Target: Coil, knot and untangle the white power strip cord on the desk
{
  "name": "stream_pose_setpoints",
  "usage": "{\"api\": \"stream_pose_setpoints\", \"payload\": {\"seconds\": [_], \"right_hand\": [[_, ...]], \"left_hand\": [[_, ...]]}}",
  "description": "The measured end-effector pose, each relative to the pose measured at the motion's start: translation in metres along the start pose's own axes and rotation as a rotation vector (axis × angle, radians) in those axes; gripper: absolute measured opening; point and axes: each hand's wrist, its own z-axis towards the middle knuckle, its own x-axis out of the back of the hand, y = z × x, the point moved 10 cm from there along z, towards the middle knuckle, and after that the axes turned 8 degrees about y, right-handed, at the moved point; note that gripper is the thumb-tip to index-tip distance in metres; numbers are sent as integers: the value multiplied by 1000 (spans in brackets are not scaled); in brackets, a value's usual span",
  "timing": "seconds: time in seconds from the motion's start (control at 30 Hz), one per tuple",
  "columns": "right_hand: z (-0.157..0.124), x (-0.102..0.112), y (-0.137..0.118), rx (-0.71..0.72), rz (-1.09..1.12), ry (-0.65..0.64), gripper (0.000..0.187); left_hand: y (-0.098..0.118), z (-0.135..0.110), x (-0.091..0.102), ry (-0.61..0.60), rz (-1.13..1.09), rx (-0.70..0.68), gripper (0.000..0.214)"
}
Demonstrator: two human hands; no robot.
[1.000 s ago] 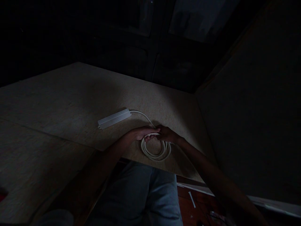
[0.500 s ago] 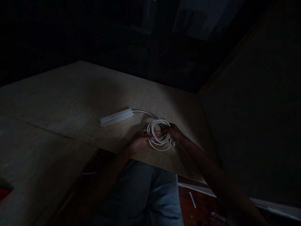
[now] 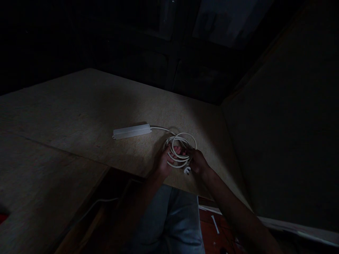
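Note:
A white power cord (image 3: 181, 138) is wound into loose loops between my two hands. My left hand (image 3: 167, 160) grips the loops from the left, its fingers passing through the coil. On the opposite side, my right hand (image 3: 196, 159) is closed around the loops. Just below the coil, near my right hand, hangs a white plug (image 3: 187, 170) with its prongs showing. From the top of the coil the cord runs left to a long white power strip (image 3: 131, 131), which lies on the table with its back or side showing.
The pale table top (image 3: 79, 102) ends at a dark panelled surface at the back and a dark wall (image 3: 280, 123) on the right. A dark gap opens left of my lap, with a pale cable (image 3: 103, 200) in it. A white strip (image 3: 215, 224) lies on the reddish floor.
One loop now stands up and to the right, apart from the others. My right hand has moved slightly down, the plug shows more clearly, and the power strip has turned a little.

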Motion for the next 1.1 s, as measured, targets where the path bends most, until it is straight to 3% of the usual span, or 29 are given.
{"api": "stream_pose_setpoints", "payload": {"seconds": [0.13,0.3,0.4,0.53,0.77,1.1], "right_hand": [[-18,12,14,69,287,176,8],[-27,11,23,25,374,245,5],[-29,12,20,-37,351,204,7],[-35,14,17,-138,292,79,8],[-39,23,20,-194,125,34,11],[-31,15,21,-257,92,-84,5]], "left_hand": [[-6,-12,-5,-19,-170,53,24],[-13,-23,-7,-81,-107,34,9],[-8,-18,-5,-96,-40,-6,19],[14,-10,1,-48,87,-53,22],[29,-13,-4,-132,578,85,19],[14,-3,1,-83,436,97,14]]}}
